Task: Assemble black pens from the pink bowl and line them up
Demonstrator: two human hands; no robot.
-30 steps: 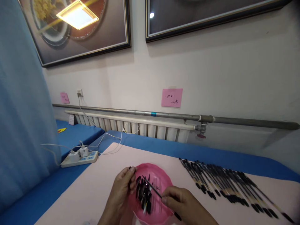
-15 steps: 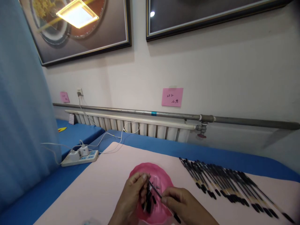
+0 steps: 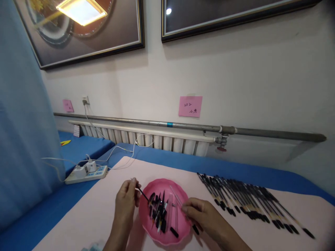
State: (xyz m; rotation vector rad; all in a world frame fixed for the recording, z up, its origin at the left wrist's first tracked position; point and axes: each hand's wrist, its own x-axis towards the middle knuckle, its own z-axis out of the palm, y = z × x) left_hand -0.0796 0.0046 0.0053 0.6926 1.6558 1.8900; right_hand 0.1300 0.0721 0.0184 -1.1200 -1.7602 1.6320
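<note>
My left hand [image 3: 127, 197] pinches one end of a thin dark pen refill [image 3: 142, 193], whose other end slants down over the left side of a pink scalloped plate [image 3: 167, 240]. In my right hand [image 3: 202, 214] is a clear pen barrel [image 3: 176, 195], its narrow empty-looking end pointing up and left over the plate. A black cap [image 3: 195, 229] shows below my right fingers, at the barrel's lower end. Between the hands, the plate holds a heap of black pen parts [image 3: 158, 212], clear tubes [image 3: 170, 212] and a loose black cap [image 3: 174, 232].
Several assembled black pens [image 3: 243, 197] lie in a slanted row to the right on the pink sheet [image 3: 104, 195]. A power strip [image 3: 86, 175] with plugged-in chargers and white cables sits at the left. Behind are a blue padded surface [image 3: 178, 157], a radiator [image 3: 159, 141] and a pipe.
The refill and the barrel, in line between my hands before, are now apart. My left hand has moved left and up with the refill. My right hand keeps the barrel, and the plate is more exposed.
</note>
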